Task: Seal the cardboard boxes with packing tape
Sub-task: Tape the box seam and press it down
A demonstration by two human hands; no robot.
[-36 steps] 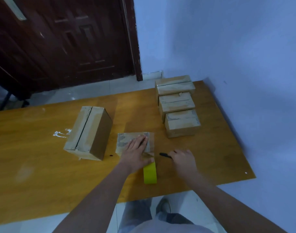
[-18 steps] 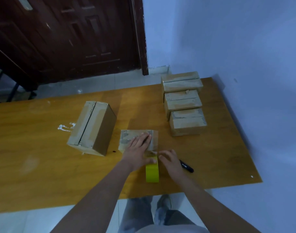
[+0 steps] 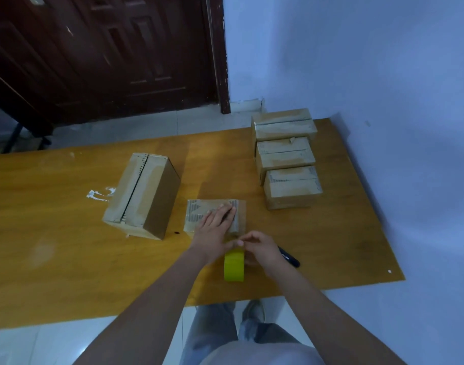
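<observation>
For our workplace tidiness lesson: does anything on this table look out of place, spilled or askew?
Yes. A white smear marks the table left of the big box, like spilled paint or glue. That box sits askew, unlike the three neatly lined small boxes.

Five cardboard boxes (image 3: 286, 125) (image 3: 285, 156) (image 3: 292, 187) (image 3: 142, 194) (image 3: 199, 214), one yellow tape roll (image 3: 234, 267), one black marker (image 3: 290, 259)

**Head view: small box held flat, tape roll at near edge**

Left hand (image 3: 215, 227) lies flat, fingers straight, on small cardboard box (image 3: 199, 214) at frame centre. Right hand (image 3: 262, 248) curls over yellow-green tape roll (image 3: 234, 264) just below. Black marker (image 3: 291, 259) right of it. Large box (image 3: 144, 196) centre-left; three stacked-row boxes (image 3: 289, 159) upper right on wooden table (image 3: 54, 246).
</observation>
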